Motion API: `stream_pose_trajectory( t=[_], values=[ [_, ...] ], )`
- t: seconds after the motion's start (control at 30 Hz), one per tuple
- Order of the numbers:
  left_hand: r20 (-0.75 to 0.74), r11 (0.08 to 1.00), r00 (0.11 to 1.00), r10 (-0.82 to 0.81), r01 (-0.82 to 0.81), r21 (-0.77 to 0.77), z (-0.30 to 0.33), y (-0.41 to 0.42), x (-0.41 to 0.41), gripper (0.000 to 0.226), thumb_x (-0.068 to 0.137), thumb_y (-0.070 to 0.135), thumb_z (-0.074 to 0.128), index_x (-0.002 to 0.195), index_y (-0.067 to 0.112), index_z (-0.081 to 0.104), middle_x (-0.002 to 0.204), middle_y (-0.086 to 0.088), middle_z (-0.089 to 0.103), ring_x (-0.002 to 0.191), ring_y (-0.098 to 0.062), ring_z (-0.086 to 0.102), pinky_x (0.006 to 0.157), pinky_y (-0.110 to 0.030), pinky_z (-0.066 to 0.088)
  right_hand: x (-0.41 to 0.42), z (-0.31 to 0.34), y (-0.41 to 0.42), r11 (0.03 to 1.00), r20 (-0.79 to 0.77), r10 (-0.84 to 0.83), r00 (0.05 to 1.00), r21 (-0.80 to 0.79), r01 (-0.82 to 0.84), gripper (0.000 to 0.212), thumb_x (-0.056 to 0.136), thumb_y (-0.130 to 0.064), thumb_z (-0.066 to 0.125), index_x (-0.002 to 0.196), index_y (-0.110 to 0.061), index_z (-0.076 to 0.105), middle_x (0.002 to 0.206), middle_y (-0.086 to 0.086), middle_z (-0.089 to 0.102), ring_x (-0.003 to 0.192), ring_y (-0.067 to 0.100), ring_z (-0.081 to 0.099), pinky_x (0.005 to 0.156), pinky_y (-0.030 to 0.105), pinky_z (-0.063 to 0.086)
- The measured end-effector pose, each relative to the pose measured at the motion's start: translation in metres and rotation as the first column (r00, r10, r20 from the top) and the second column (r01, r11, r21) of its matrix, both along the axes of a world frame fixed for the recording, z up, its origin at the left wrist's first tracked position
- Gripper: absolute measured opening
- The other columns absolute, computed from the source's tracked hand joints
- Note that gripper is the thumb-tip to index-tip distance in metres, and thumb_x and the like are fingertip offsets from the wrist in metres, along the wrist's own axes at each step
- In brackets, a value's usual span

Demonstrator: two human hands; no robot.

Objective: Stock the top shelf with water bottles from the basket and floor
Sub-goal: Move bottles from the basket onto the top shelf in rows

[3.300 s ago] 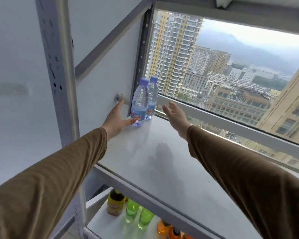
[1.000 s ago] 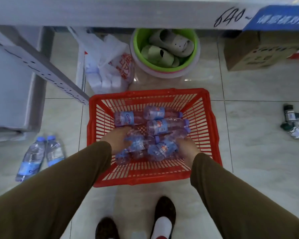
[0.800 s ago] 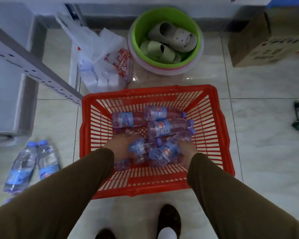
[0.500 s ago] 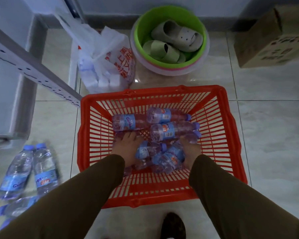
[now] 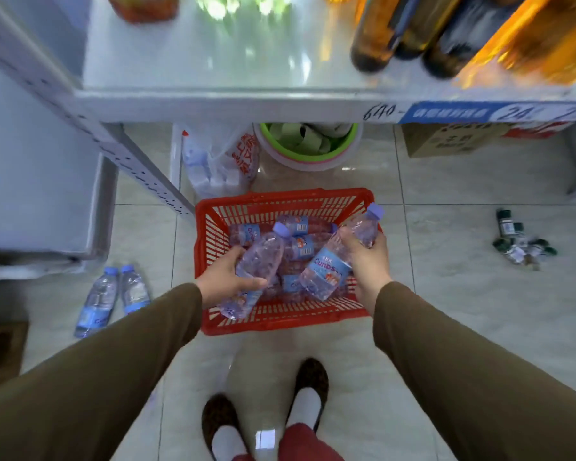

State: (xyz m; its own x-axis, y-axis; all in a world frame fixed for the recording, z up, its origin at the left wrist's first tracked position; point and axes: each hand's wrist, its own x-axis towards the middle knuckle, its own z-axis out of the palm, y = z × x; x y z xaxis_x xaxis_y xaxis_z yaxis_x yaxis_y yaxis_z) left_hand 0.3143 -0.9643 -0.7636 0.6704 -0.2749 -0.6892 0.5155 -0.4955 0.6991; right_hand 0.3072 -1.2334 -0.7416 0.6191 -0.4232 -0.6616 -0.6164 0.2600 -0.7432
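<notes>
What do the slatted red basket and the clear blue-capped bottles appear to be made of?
Slatted red basket: likely moulded plastic, judging by its uniform colour and thin slats. Clear blue-capped bottle in the left hand and the one in the right hand: probably thin glossy plastic, see-through with ridged walls.

basket (image 5: 203, 261) on floor before shelf (image 5: 246, 104) | two bottles (image 5: 113, 294) left of basket | tub (image 5: 310, 154) behind, seemingly under shelf

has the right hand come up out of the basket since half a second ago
Yes. The right hand was down among the bottles; now it is raised above the basket rim, gripping bottles.
</notes>
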Motion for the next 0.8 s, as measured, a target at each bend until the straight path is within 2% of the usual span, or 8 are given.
stream_pose_trajectory(
  t=[0.17,0.27,0.33,0.43,0.5,0.57,0.67,0.8],
  values=[
    [-0.066,0.949,0.979,0.192,-0.203,-0.243,0.163,0.000,-0.006,0.042,0.086,0.014,0.078,0.123,0.014,0.057,0.110,-0.003,0.076,0.103,-0.021,0.073,0.081,-0.029,0.060,-0.002,0.171,0.005,0.994,0.169,0.092,0.981,-0.078,-0.080,0.046,0.088,-0.022,0.080,0.125,-0.018,0.054,0.116,0.011,0.072,0.103,0.024,0.073,0.092,0.043,0.059],
    [-0.008,0.921,0.979,0.205,-0.195,-0.337,0.261,-0.002,-0.006,0.041,0.086,0.017,0.077,0.122,0.017,0.059,0.114,-0.004,0.075,0.107,-0.025,0.072,0.089,-0.039,0.058,0.000,0.277,0.005,0.976,0.266,0.192,0.945,-0.157,-0.154,0.047,0.090,-0.013,0.079,0.129,-0.015,0.054,0.104,0.000,0.072,0.090,0.009,0.072,0.087,0.034,0.055],
    [0.046,0.904,0.973,0.226,-0.192,-0.382,0.326,-0.005,-0.006,0.041,0.086,0.016,0.077,0.121,0.020,0.059,0.115,-0.002,0.075,0.109,-0.025,0.071,0.090,-0.038,0.057,0.001,0.345,0.003,0.957,0.327,0.265,0.907,-0.204,-0.206,0.045,0.091,-0.012,0.078,0.128,-0.019,0.053,0.103,0.003,0.072,0.091,0.014,0.072,0.090,0.036,0.056],
    [0.161,0.886,0.951,0.266,-0.175,-0.429,0.415,-0.010,-0.005,0.058,0.078,0.025,0.085,0.128,0.016,0.056,0.121,-0.006,0.073,0.113,-0.027,0.069,0.096,-0.045,0.055,0.001,0.446,0.004,0.933,0.413,0.341,0.845,-0.262,-0.248,0.045,0.091,-0.020,0.079,0.123,-0.036,0.051,0.122,0.009,0.069,0.106,0.024,0.070,0.095,0.041,0.055],
    [0.218,0.868,0.925,0.310,-0.182,-0.461,0.468,-0.015,-0.002,0.070,0.074,0.028,0.088,0.133,0.015,0.051,0.126,-0.008,0.070,0.112,-0.025,0.069,0.095,-0.044,0.056,0.004,0.504,0.000,0.913,0.466,0.388,0.795,-0.312,-0.263,0.051,0.090,-0.022,0.080,0.131,-0.033,0.051,0.126,0.008,0.067,0.107,0.021,0.070,0.094,0.038,0.057],
    [0.268,0.843,0.900,0.344,-0.171,-0.510,0.517,-0.021,0.001,0.068,0.080,0.020,0.082,0.138,0.015,0.047,0.129,-0.007,0.068,0.114,-0.023,0.069,0.090,-0.037,0.058,0.010,0.553,-0.006,0.892,0.512,0.435,0.740,-0.358,-0.277,0.055,0.088,-0.019,0.081,0.135,-0.023,0.052,0.123,0.014,0.069,0.105,0.022,0.072,0.093,0.039,0.059],
    [0.368,0.834,0.858,0.359,-0.118,-0.539,0.581,-0.037,0.007,0.064,0.081,0.016,0.078,0.137,0.013,0.047,0.126,-0.007,0.070,0.114,-0.023,0.069,0.094,-0.038,0.057,0.021,0.612,-0.018,0.868,0.568,0.490,0.661,-0.390,-0.308,0.064,0.086,-0.019,0.082,0.141,-0.016,0.049,0.122,0.017,0.069,0.106,0.026,0.074,0.092,0.038,0.060],
    [0.465,0.831,0.778,0.422,-0.128,-0.542,0.641,-0.060,0.015,0.067,0.074,0.027,0.087,0.130,0.017,0.051,0.122,-0.009,0.072,0.113,-0.031,0.069,0.096,-0.049,0.055,0.041,0.669,-0.040,0.832,0.651,0.554,0.519,-0.420,-0.362,0.059,0.088,-0.016,0.079,0.139,-0.018,0.050,0.120,0.017,0.067,0.104,0.022,0.073,0.088,0.029,0.061]
  ],
)
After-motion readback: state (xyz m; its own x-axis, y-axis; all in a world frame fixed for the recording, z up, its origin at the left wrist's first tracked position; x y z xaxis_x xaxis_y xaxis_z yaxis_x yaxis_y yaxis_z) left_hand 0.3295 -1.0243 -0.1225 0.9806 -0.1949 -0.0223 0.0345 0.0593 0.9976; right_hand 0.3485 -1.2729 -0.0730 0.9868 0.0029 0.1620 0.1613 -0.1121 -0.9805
